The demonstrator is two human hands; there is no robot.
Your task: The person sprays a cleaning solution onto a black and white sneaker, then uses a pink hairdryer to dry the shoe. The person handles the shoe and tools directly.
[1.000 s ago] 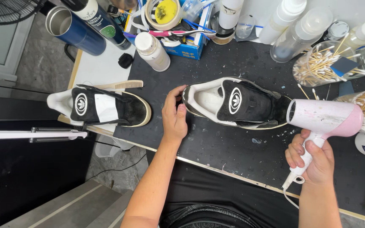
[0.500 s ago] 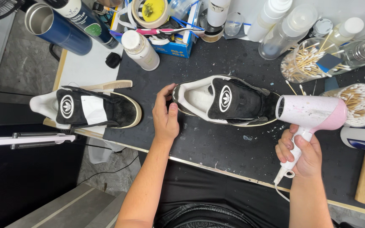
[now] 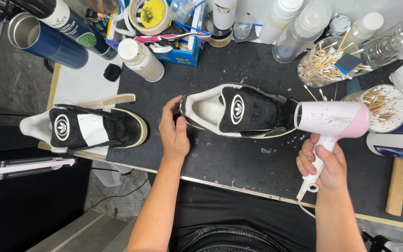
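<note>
The right hand (image 3: pixel 326 163) is wrapped tight around the handle of a pink hair dryer (image 3: pixel 332 120), and its mouth points straight at the toe of the black shoe (image 3: pixel 239 112) just past the hand, most likely to dry it. The left hand (image 3: pixel 174 129) curls loosely and pinches the heel, which looks like it keeps the shoe steady on the desk (image 3: pixel 239 158). Farther beyond the right hand, a clear jar (image 3: pixel 325 65) and a round tub (image 3: pixel 383 105) are full of cotton swabs, and far off to the side of the left hand lies another black shoe (image 3: pixel 87 128).

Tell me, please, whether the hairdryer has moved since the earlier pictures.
No. The hairdryer still points at the toe of the shoe, beside the swab jar.
</note>
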